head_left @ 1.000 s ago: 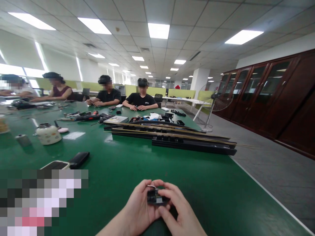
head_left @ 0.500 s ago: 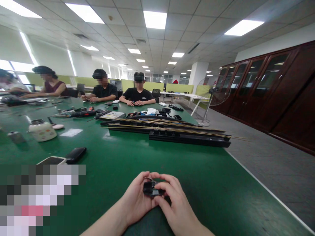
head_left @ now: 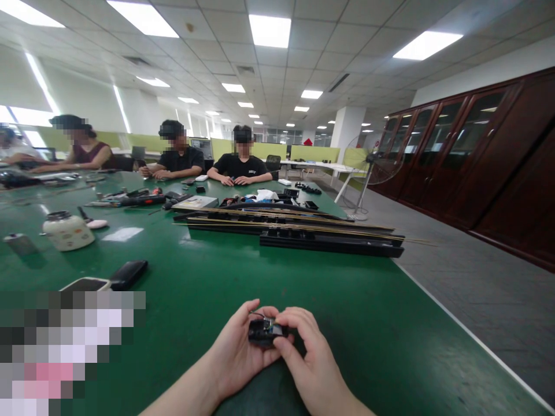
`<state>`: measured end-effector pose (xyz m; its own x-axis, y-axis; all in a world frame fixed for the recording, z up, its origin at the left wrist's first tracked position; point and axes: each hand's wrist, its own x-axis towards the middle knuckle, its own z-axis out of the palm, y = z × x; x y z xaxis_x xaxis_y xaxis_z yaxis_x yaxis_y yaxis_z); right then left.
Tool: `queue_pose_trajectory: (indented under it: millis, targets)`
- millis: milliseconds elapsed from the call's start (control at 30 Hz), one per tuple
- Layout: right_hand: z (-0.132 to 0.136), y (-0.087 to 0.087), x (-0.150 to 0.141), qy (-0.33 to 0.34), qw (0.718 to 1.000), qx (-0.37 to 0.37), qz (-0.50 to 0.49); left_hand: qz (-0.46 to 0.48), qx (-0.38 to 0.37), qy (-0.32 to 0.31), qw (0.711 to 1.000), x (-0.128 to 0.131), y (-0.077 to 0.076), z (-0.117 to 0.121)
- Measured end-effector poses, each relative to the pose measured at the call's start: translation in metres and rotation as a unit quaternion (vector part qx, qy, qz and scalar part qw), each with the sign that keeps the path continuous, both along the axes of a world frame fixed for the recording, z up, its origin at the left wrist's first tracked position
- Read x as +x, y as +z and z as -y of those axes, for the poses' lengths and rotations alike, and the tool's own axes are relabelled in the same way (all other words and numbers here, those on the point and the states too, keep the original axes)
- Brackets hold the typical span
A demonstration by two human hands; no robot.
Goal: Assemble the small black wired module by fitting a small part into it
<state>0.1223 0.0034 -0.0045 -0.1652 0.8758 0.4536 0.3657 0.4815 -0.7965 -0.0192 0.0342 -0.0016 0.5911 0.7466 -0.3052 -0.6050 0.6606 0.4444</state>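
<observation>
Both my hands hold a small black plastic housing [head_left: 259, 333] low over the green table [head_left: 208, 283]. Inside its upward-facing hollow sit small parts and thin wires, too small to make out singly. My left hand [head_left: 234, 352] cradles the housing from the left and below, its fingers curled behind it. A thin dark wire or lead arches near the left fingertips. With thumb and fingertips, my right hand [head_left: 306, 346] pinches the right end of the housing.
Long black rails [head_left: 332, 242] with thin brass-coloured rods lie across the table ahead. A white jar [head_left: 68, 232], a black case [head_left: 129, 275] and a phone-like device [head_left: 87, 284] stand left. Tools [head_left: 143, 198] lie farther back. Several people sit beyond, near a fan [head_left: 368, 162].
My right fingers have drawn back from over the hollow to the housing's right end, uncovering the inner parts. The whole view has shifted slightly; the housing stays in both hands.
</observation>
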Motion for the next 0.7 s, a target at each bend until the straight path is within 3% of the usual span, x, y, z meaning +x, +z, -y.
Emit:
queue_pose_trajectory:
  millis: [267,700]
  targets:
    - [-0.001,-0.006,0.001,-0.074,0.996,-0.037,-0.037,0.002,-0.011,0.009,1.000,-0.001,0.000,0.001]
    - [-0.007,-0.013,0.003,-0.137,0.978,-0.094,-0.129,0.009,-0.012,-0.006,1.000,-0.002,-0.001,-0.001]
